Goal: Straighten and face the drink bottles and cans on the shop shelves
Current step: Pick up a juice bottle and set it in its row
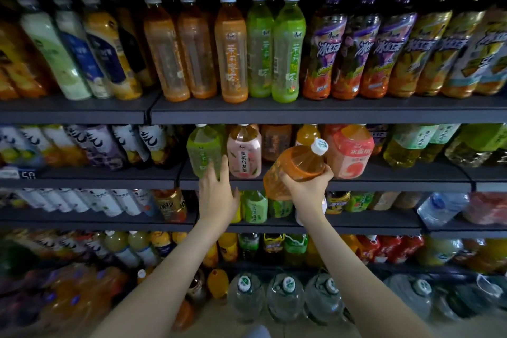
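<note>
Orange bottle (295,166) is gripped, tilted, by right hand (310,185) | green bottle (204,148) on shelf (384,174) is touched by straight-fingered left hand (218,192)

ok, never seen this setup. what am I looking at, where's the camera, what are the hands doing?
No robot here: one wide-angle camera on a person's head, looking forward and down at two bare hands. In front are dark shop shelves packed with drink bottles. The right hand grips a large orange bottle, tilted, white cap up and right, held clear of the shelf. The left hand, fingers straight, reaches to a green bottle standing beside a pink bottle. Big water jugs sit at the bottom.
</note>
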`<act>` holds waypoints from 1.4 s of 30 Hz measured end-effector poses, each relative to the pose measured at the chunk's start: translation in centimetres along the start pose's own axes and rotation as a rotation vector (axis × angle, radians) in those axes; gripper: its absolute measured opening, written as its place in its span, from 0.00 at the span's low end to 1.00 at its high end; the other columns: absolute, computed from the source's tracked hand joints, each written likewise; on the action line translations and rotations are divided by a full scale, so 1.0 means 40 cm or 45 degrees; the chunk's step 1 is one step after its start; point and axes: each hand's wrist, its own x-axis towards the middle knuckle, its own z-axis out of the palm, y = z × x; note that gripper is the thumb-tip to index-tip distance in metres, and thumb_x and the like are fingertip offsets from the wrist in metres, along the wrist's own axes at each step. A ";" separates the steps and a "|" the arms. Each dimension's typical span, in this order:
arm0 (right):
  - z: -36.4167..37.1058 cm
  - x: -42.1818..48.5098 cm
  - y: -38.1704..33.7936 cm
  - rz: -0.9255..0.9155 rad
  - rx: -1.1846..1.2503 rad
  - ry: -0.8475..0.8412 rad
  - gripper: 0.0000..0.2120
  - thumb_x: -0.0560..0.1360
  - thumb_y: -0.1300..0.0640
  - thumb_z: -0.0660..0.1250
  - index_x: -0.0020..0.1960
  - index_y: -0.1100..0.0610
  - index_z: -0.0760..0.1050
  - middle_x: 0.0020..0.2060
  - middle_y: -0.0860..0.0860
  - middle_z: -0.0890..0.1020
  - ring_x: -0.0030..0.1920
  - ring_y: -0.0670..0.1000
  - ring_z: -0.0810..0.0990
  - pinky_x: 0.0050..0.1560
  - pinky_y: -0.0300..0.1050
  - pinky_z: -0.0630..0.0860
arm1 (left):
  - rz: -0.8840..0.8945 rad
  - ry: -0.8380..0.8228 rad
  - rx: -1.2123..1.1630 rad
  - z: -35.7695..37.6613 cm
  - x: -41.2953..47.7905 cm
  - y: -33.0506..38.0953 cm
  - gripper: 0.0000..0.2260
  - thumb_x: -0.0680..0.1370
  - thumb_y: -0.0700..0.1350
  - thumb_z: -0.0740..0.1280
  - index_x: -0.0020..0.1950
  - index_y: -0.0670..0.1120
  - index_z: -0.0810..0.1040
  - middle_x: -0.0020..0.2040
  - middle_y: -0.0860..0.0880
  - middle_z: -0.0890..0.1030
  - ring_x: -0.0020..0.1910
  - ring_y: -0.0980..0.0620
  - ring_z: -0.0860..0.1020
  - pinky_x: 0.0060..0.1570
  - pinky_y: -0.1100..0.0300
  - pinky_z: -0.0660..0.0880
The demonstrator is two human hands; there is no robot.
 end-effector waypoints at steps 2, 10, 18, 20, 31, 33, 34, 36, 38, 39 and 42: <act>0.039 0.031 0.011 -0.014 -0.037 0.038 0.53 0.58 0.56 0.82 0.72 0.54 0.53 0.65 0.52 0.67 0.65 0.52 0.69 0.68 0.54 0.68 | 0.029 0.015 0.063 0.013 0.041 -0.010 0.37 0.78 0.49 0.65 0.78 0.49 0.44 0.77 0.40 0.49 0.75 0.40 0.51 0.73 0.45 0.55; 0.166 0.114 0.059 -0.070 -0.292 0.161 0.54 0.59 0.57 0.81 0.73 0.62 0.51 0.68 0.61 0.63 0.69 0.62 0.64 0.69 0.58 0.65 | 0.275 -0.019 0.192 0.084 0.179 -0.048 0.43 0.77 0.49 0.67 0.76 0.50 0.35 0.77 0.41 0.39 0.76 0.40 0.40 0.73 0.44 0.42; 0.230 0.148 0.058 -0.171 -0.463 0.276 0.56 0.58 0.54 0.83 0.74 0.63 0.51 0.69 0.62 0.62 0.70 0.63 0.61 0.69 0.55 0.61 | 0.413 -0.022 0.246 0.159 0.236 -0.043 0.48 0.76 0.53 0.67 0.71 0.47 0.26 0.75 0.42 0.33 0.75 0.43 0.36 0.70 0.44 0.36; 0.242 0.164 0.059 -0.167 -0.489 0.242 0.58 0.58 0.52 0.83 0.75 0.62 0.49 0.70 0.62 0.62 0.71 0.64 0.60 0.70 0.58 0.62 | 0.417 0.032 0.229 0.170 0.239 -0.036 0.49 0.72 0.55 0.71 0.75 0.45 0.36 0.77 0.38 0.44 0.76 0.40 0.46 0.71 0.43 0.43; 0.153 0.173 0.117 -0.276 -0.398 0.183 0.38 0.72 0.55 0.72 0.74 0.60 0.54 0.68 0.57 0.67 0.69 0.56 0.65 0.64 0.49 0.68 | 0.505 0.268 0.099 0.253 0.213 0.001 0.49 0.65 0.44 0.77 0.77 0.45 0.50 0.75 0.35 0.53 0.73 0.34 0.52 0.67 0.36 0.51; 0.108 0.189 0.114 -0.302 -0.433 0.313 0.31 0.75 0.56 0.69 0.71 0.64 0.58 0.65 0.60 0.69 0.66 0.60 0.67 0.59 0.48 0.67 | 0.566 0.281 0.094 0.266 0.200 0.021 0.49 0.64 0.42 0.77 0.77 0.45 0.51 0.75 0.36 0.53 0.74 0.35 0.51 0.66 0.35 0.50; 0.087 0.206 0.114 -0.302 -0.450 0.354 0.31 0.75 0.57 0.69 0.71 0.65 0.58 0.65 0.62 0.69 0.67 0.61 0.66 0.60 0.49 0.67 | 0.600 0.284 0.107 0.274 0.196 0.029 0.48 0.63 0.42 0.77 0.77 0.45 0.53 0.75 0.36 0.53 0.74 0.35 0.51 0.67 0.35 0.50; 0.060 0.250 0.114 -0.284 -0.488 0.343 0.35 0.74 0.57 0.71 0.73 0.65 0.56 0.68 0.63 0.67 0.69 0.62 0.64 0.64 0.52 0.65 | 0.648 0.266 0.154 0.290 0.191 0.042 0.47 0.64 0.43 0.76 0.77 0.46 0.53 0.76 0.38 0.52 0.74 0.36 0.50 0.71 0.37 0.47; 0.052 0.293 0.111 -0.281 -0.497 0.262 0.42 0.70 0.57 0.74 0.74 0.64 0.53 0.69 0.62 0.66 0.70 0.61 0.64 0.67 0.54 0.64 | 0.693 0.253 0.202 0.302 0.190 0.048 0.47 0.63 0.43 0.76 0.77 0.47 0.54 0.76 0.38 0.52 0.75 0.37 0.50 0.72 0.40 0.42; 0.052 0.312 0.110 -0.287 -0.476 0.217 0.44 0.69 0.58 0.75 0.74 0.64 0.52 0.69 0.61 0.66 0.70 0.61 0.64 0.68 0.56 0.65 | 0.717 0.254 0.231 0.307 0.190 0.049 0.47 0.63 0.43 0.76 0.77 0.47 0.55 0.76 0.38 0.52 0.75 0.38 0.50 0.72 0.41 0.41; 0.047 0.362 0.116 -0.255 -0.431 0.087 0.39 0.68 0.58 0.74 0.71 0.61 0.56 0.64 0.59 0.72 0.63 0.59 0.73 0.60 0.55 0.73 | 0.733 0.241 0.304 0.317 0.190 0.054 0.47 0.62 0.41 0.76 0.77 0.48 0.57 0.76 0.37 0.55 0.75 0.38 0.51 0.71 0.40 0.44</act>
